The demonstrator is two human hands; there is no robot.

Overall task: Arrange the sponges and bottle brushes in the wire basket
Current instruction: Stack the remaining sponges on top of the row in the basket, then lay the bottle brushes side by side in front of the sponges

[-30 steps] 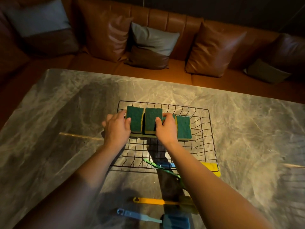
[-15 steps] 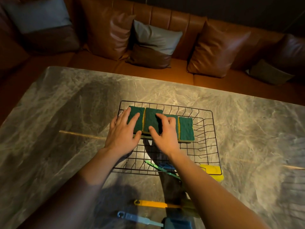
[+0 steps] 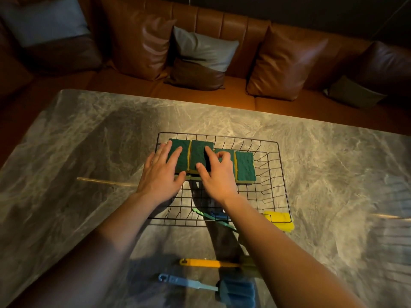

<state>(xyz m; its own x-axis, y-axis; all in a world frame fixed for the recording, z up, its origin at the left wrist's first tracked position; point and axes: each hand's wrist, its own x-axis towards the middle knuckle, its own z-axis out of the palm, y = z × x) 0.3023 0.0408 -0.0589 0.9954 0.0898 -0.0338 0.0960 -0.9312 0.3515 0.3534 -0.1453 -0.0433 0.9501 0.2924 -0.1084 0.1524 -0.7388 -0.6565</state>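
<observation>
A black wire basket (image 3: 283, 174) sits in the middle of the marble table. Four green-topped yellow sponges lie side by side along its far half. My left hand (image 3: 161, 174) rests flat, fingers spread, on the leftmost sponge (image 3: 184, 162). My right hand (image 3: 219, 176) has its forefinger and thumb on the second sponge (image 3: 198, 154) and its other fingers curled over the third sponge (image 3: 230, 153). Nothing touches the fourth sponge (image 3: 244, 166). A green brush handle (image 3: 209, 217) crosses the basket's near rim, partly under my right forearm.
A yellow sponge head (image 3: 280, 221) pokes out at the basket's near right corner. A yellow-handled brush (image 3: 206, 262) and a blue brush (image 3: 186, 283) lie on the table close to me. A brown leather sofa with cushions (image 3: 204, 50) runs behind the table's far edge.
Both hands moved from the sponges' near edges onto their tops. The two left sponges slid a little toward the basket's far side. My right hand's outer fingers curled.
</observation>
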